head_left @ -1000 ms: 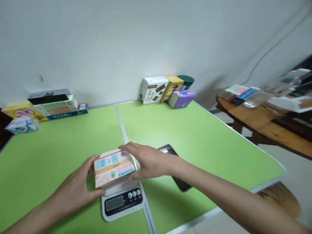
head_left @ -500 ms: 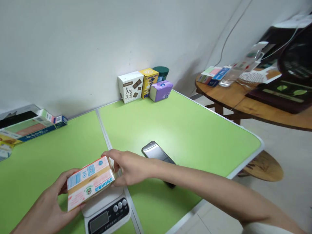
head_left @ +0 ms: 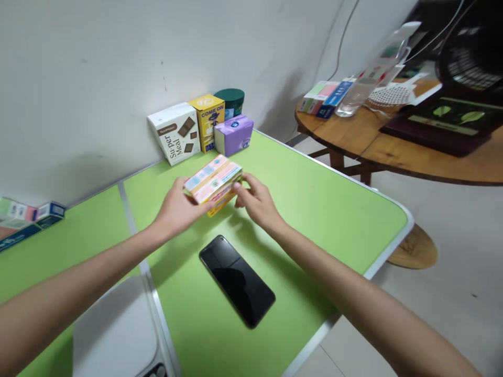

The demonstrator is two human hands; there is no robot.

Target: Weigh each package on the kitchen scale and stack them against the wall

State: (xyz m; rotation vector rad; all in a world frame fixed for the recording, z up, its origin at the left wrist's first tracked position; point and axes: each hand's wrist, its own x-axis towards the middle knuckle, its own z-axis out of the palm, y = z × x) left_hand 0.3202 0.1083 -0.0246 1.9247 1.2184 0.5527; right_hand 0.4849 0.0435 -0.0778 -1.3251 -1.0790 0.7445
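Between my two hands is a small pink-and-white printed box [head_left: 215,180] with a tan band and a yellow side, tilted and held above the green table. My left hand [head_left: 178,209] grips its left end, thumb along the near side. At the right end, my right hand [head_left: 257,201] pinches the box with thumb and fingers. Below them a black smartphone [head_left: 238,283] lies face up on the table. The white kitchen scale [head_left: 116,330] stands at the lower left with a bare platform; its display is out of view and a few buttons show.
Against the wall stand a white "Su-per Meal" box [head_left: 176,133], a yellow box [head_left: 207,123], a purple pack [head_left: 234,135] and a green-lidded tub [head_left: 231,99]. Other cartons [head_left: 31,220] lie far left. A wooden table [head_left: 353,141] at right bears a clear bottle [head_left: 365,78] and boxes.
Both hands have lifted the box off the scale and carried it right and away from me, past the phone towards the boxes by the wall. My view has turned right.
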